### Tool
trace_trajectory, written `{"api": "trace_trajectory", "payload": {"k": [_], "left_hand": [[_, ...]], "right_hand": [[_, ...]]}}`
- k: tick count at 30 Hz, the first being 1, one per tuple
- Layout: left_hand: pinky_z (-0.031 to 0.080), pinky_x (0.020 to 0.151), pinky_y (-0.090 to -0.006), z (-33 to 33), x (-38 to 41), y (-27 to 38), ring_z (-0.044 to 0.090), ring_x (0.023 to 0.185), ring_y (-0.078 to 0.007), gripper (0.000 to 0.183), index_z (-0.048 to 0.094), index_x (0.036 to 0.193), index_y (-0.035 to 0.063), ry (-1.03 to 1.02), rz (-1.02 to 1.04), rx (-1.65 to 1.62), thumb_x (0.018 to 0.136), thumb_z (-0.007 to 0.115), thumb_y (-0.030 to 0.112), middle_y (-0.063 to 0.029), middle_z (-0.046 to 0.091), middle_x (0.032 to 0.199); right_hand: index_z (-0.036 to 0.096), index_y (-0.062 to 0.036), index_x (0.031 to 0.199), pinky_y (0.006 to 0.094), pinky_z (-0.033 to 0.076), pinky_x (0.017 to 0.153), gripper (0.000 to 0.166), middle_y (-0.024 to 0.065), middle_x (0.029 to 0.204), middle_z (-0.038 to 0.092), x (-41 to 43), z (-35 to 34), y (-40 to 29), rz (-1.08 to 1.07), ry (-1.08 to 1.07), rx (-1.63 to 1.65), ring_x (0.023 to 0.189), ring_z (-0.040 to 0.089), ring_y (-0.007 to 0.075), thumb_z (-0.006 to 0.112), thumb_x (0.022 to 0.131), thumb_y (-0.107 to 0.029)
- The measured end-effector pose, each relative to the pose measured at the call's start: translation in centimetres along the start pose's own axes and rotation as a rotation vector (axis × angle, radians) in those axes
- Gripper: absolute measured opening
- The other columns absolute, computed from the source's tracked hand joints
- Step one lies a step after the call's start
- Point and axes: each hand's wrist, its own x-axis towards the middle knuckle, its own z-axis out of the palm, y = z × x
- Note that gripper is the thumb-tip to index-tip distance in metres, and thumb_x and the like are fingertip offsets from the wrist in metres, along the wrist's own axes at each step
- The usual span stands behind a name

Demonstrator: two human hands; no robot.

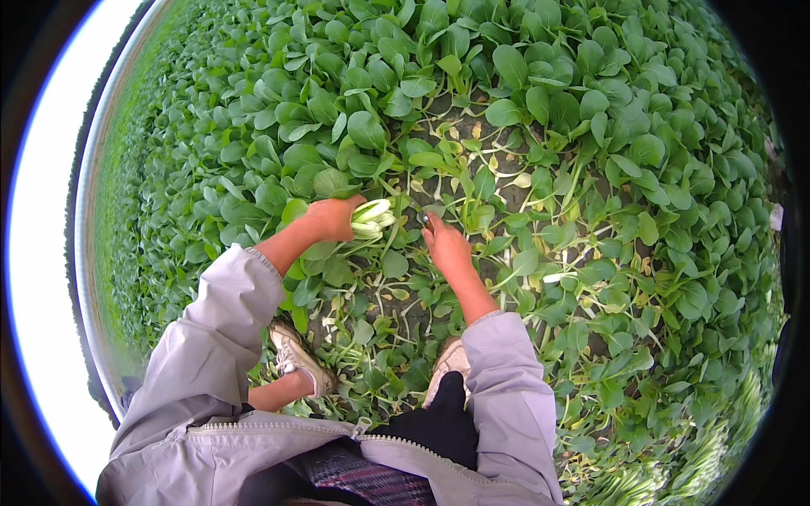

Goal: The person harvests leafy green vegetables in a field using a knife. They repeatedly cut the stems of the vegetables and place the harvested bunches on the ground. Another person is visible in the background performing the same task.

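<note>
My left hand [338, 218] is closed round a bunch of leafy greens [373, 218], with the pale cut stem ends pointing right and the leaves hanging below and behind the wrist. To the right of it, my right hand [448, 243] grips a small tool [426, 219]; a metal part shows at the thumb, but the rest is hidden by the fingers and leaves. The two hands are apart, above ground strewn with loose leaves and pale stems.
Dense standing leafy greens [253, 114] spread ahead and to both sides. Cut leaves [525, 262] litter the soil between and right of my shoes [300, 360]. Piles of harvested greens [633, 484] lie at the lower right.
</note>
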Motion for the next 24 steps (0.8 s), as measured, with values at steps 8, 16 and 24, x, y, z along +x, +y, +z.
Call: {"api": "trace_trajectory", "payload": {"k": [8,16,24], "left_hand": [[0.045,0.082,-0.0414,2.5,-1.5,-0.2,0.062,0.087,-0.0317,0.059,0.043,0.125,0.0181,0.120,0.062,0.003,0.069,0.064,0.021,-0.0133,0.065,0.091],[0.043,0.083,-0.0402,3.0,-1.1,-0.1,0.061,0.086,-0.0309,0.063,0.044,0.127,0.0159,0.130,-0.065,-0.005,0.068,0.065,0.022,-0.0133,0.065,0.092],[0.042,0.084,-0.0404,3.9,-2.4,-0.7,0.061,0.090,-0.0284,0.059,0.047,0.124,0.0141,0.221,0.151,-0.053,0.069,0.067,0.024,-0.0113,0.064,0.100]], "right_hand": [[0.047,-0.0144,0.127,0.0457,0.050,0.067,0.043,0.0170,0.089,0.064,1.4,-0.9,-0.5,-0.014,-0.155,-0.112,0.079,0.063,0.0342,0.055,0.086,-0.027],[0.052,-0.0097,0.121,0.0460,0.048,0.075,0.041,0.0206,0.090,0.064,1.2,0.4,-1.3,0.111,-0.099,0.115,0.085,0.061,0.0385,0.057,0.084,-0.026],[0.054,-0.0142,0.121,0.0454,0.048,0.072,0.042,0.0156,0.092,0.065,-0.9,0.0,1.2,0.124,0.043,0.300,0.084,0.061,0.0361,0.060,0.082,-0.030]]}}
